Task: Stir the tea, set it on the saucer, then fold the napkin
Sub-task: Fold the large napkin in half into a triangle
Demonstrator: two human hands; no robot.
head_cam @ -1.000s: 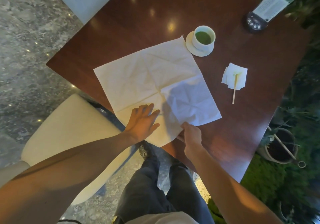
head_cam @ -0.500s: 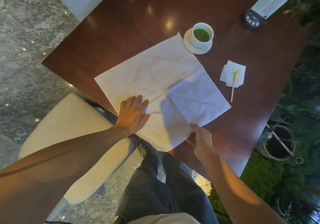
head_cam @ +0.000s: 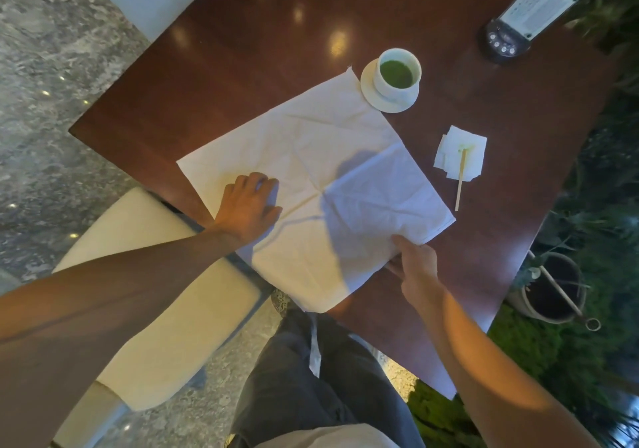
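Since a second ago both hands have slid apart along the near side of the cloth napkin [head_cam: 311, 184]: the left hand [head_cam: 247, 210] has gone toward the left corner, and the right hand [head_cam: 416, 264] has travelled out along the near right edge.

Left fingers [head_cam: 257, 181] lie close together, curled a little at the tips, palm flat on the fabric. Right thumb and fingers pinch the napkin's edge just short of its right corner, thumb on top (the fingers beneath are hidden).

Opened out flat and creased, the napkin sits as a diamond, with one corner pointing away toward the saucer [head_cam: 389, 100], one left, one right, and the near corner hanging past the table's edge over the person's dark trousers [head_cam: 311, 378]. Its far corner comes just beside the saucer's rim, and I cannot tell whether they touch.

On the saucer stands the white cup of green tea [head_cam: 397, 72]. Right of the napkin, apart from it, a wooden stirrer [head_cam: 460, 179] lies with its long axis running near to far, its far end on a small stained paper tissue [head_cam: 461, 150].

Bare dark wooden table [head_cam: 242, 50] stays open beyond the napkin's far left edge and to its right. A cream chair [head_cam: 155, 309] stands at the left.
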